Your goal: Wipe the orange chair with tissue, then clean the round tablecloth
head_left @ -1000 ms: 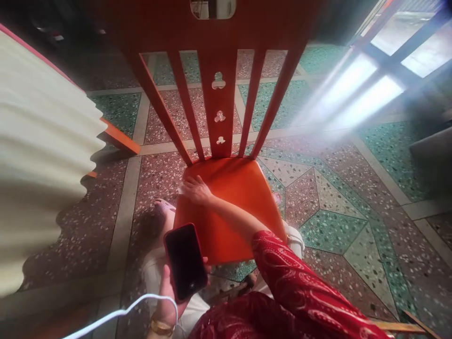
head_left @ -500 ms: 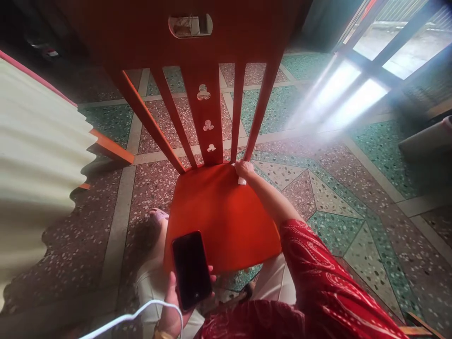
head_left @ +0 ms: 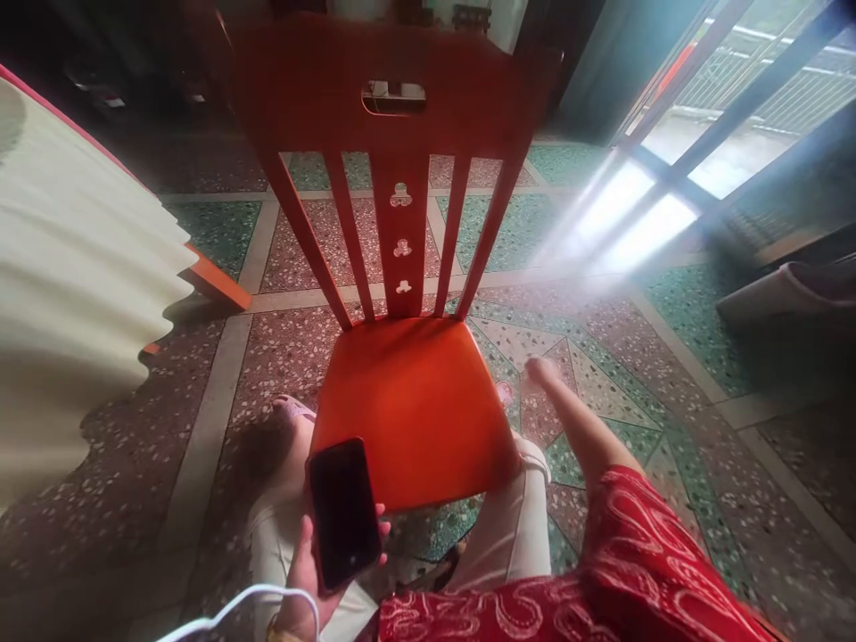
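Note:
My left hand (head_left: 311,571) holds a black smartphone (head_left: 344,513), screen up and dark, at the front edge of a red-orange wooden chair (head_left: 407,410). A white cable (head_left: 227,611) loops over that hand's wrist. My right hand (head_left: 543,371) is in the air to the right of the chair seat, apart from it. It looks closed but is blurred, and what it may hold is hidden. The chair faces me, its slatted backrest (head_left: 399,232) with clover-shaped cut-outs upright at the far side of the seat.
A cream cloth with a wavy edge (head_left: 80,285) hangs at the left, an orange wooden leg (head_left: 218,281) under it. My knees are on both sides of the chair. Patterned terrazzo floor (head_left: 300,348) lies around. A barred doorway (head_left: 722,116) lets in bright light at the upper right.
My right hand has left the back right corner of the seat, where it held a white cloth or tissue, and moved right. The left hand still holds the smartphone. The view has tilted up.

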Tool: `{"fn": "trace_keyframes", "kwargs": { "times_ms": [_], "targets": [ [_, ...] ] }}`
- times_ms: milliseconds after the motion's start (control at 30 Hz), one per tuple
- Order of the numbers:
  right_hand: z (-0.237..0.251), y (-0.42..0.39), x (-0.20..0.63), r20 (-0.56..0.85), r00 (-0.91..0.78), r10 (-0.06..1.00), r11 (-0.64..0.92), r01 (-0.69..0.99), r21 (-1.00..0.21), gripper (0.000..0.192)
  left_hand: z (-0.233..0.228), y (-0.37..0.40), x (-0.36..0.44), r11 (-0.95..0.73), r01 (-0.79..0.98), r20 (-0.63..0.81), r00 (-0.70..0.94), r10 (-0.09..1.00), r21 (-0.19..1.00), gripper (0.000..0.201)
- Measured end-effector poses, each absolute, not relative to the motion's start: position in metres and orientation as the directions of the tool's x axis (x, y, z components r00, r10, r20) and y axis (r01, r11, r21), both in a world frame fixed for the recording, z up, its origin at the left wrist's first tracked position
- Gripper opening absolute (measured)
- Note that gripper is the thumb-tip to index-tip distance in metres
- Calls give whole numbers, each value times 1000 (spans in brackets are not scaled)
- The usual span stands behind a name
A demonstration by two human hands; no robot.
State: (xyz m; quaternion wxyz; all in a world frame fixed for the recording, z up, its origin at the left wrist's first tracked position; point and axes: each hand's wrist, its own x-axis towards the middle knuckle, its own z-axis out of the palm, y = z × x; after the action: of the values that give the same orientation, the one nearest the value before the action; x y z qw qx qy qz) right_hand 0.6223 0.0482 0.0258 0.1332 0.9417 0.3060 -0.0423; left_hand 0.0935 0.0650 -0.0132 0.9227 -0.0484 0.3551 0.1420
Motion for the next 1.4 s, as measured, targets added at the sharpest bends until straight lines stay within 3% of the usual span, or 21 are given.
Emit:
{"fn": "trace_keyframes", "kwargs": {
  "times_ms": [200,667,800,967,1067,1133,1200,1300,1400],
  "targets": [
    [15,114,602,-153,742,653,-735,669,106,41,-5,57,100,956,-289,-624,739,254,47,68],
    [-81,275,430,-363,495,789,-483,866,130,42,-25,58,81,933,-359,-626,734,262,-30,64],
    [-94,295,368,-435,255,864,-268,963,31,42,-31,62,79,918,-397,-666,691,281,-24,61],
    [-95,231,279,-567,-37,823,-93,975,-200,36,-22,63,82,909,-418,-690,654,309,11,58],
    [-92,188,257,-508,-329,796,159,923,-349,35,-12,61,83,910,-414,-662,677,321,18,62],
    [-89,185,272,-444,-439,781,292,885,-362,33,-8,58,82,914,-406,-638,698,325,21,64],
    [-82,203,310,-432,-356,829,263,929,-261,34,-8,55,80,911,-411,-622,707,336,25,65],
    [-68,239,389,-415,31,909,-50,998,-36,41,-12,52,76,910,-414,-613,716,336,15,65],
    [-56,248,461,-358,329,874,-316,944,98,43,-15,54,74,911,-412,-623,712,323,2,64]
  ]
}}
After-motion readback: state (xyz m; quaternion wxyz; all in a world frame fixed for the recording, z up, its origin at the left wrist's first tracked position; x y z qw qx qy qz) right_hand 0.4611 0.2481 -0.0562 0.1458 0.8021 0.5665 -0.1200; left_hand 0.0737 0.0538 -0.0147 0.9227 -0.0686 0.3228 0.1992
